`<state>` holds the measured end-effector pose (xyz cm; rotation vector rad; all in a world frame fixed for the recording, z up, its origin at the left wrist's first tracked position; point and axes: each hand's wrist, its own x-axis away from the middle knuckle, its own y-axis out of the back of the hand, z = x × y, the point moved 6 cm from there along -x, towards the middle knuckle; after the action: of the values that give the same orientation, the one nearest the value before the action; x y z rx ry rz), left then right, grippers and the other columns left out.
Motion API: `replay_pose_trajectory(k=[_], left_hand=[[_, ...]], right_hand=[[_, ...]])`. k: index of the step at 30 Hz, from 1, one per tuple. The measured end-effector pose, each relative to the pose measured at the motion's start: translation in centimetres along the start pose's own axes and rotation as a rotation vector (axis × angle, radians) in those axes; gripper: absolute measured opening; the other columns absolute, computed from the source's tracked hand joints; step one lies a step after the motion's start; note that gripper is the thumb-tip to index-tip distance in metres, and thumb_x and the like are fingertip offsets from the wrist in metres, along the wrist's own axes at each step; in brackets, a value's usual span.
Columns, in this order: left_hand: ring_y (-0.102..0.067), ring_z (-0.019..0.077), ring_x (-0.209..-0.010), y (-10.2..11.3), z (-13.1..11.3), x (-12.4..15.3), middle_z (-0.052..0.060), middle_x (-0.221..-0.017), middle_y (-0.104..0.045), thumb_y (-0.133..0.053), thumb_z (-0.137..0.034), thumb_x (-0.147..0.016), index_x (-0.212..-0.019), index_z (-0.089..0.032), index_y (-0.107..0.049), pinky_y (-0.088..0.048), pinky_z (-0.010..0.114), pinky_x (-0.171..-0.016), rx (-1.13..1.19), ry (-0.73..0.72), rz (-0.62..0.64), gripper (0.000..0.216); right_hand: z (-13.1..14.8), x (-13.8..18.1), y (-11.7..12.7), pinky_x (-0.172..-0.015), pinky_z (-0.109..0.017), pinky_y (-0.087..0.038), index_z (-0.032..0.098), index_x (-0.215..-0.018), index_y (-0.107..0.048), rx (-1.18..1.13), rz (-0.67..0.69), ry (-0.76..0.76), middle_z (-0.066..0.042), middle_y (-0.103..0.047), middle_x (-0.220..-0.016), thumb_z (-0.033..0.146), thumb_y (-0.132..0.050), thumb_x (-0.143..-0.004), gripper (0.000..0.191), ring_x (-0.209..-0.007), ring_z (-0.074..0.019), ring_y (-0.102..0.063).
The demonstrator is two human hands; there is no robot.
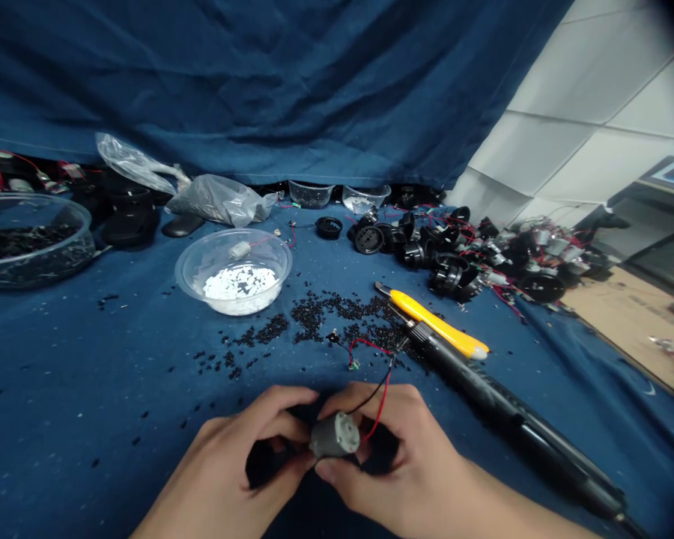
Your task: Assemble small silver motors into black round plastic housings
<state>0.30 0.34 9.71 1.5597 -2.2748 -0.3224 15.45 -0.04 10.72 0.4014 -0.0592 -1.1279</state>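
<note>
1. Presently both hands are held low at the near edge of the view, above the blue cloth (79,404); the small DC motor (335,436) sits between them, its metal can tilted slightly.
2. Our left hand (233,460) has its grip curled closed round one end of the can; our right hand (396,449) has its grip closed on the other end, so we read the can as held by both.
3. We judge the can light, stiff and rather slick; its body is the place to hold, since the red and black wires (383,404) look thin and soft.
4. Just right of the right hand lies what looks like a soldering iron (517,419); a yellow utility knife (435,323) lies beyond it; black granules (314,318) are scattered ahead; a clear bowl (191,278) holds white granules (239,284).
</note>
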Motion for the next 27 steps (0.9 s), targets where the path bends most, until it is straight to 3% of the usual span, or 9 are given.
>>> replay_pose_trajectory(k=[6,12,16,27], left_hand=[[-0.074,0.0195,-0.090,0.4,0.0,-0.1,-0.007,-0.093,-0.079,-0.070,-0.021,-0.078,-0.090,-0.036,-0.073,-0.054,0.018,-0.079,-0.089,-0.098,-0.012,0.019],[-0.075,0.0192,-0.085,0.0,0.6,-0.4,-0.008,-0.091,-0.080,-0.071,-0.020,-0.078,-0.105,-0.037,-0.072,-0.053,0.019,-0.077,-0.094,-0.008,0.008,0.032],[-0.075,0.0208,-0.081,-0.3,1.0,-0.5,-0.005,-0.089,-0.080,-0.069,-0.018,-0.078,-0.116,-0.036,-0.068,-0.053,0.022,-0.073,-0.079,-0.016,0.030,0.042],[-0.075,0.0184,-0.086,-0.2,1.2,-0.8,-0.006,-0.092,-0.079,-0.066,-0.014,-0.076,-0.111,-0.032,-0.065,-0.052,0.020,-0.077,-0.101,0.040,0.070,0.039]], right_hand=[[0.2,-0.3,-0.5,-0.051,-0.022,-0.035,0.019,-0.069,-0.053,0.025,0.074,-0.010,0.003,-0.055,-0.069,0.015,-0.068,-0.076,0.016,-0.056,-0.0092,-0.043],[0.4,-0.5,-0.9,-0.051,-0.024,-0.033,0.019,-0.069,-0.053,0.077,0.129,-0.047,0.003,-0.053,-0.068,0.015,-0.063,-0.076,0.013,-0.056,-0.0097,-0.041],[0.7,-0.7,-1.0,-0.053,-0.023,-0.034,0.019,-0.070,-0.053,0.117,0.113,0.007,0.002,-0.053,-0.068,0.013,-0.059,-0.074,0.010,-0.056,-0.0100,-0.042],[0.7,-0.4,-1.1,-0.060,-0.023,-0.038,0.019,-0.077,-0.055,0.158,0.107,0.036,0.001,-0.058,-0.076,0.013,-0.061,-0.076,0.009,-0.063,-0.0117,-0.049]])
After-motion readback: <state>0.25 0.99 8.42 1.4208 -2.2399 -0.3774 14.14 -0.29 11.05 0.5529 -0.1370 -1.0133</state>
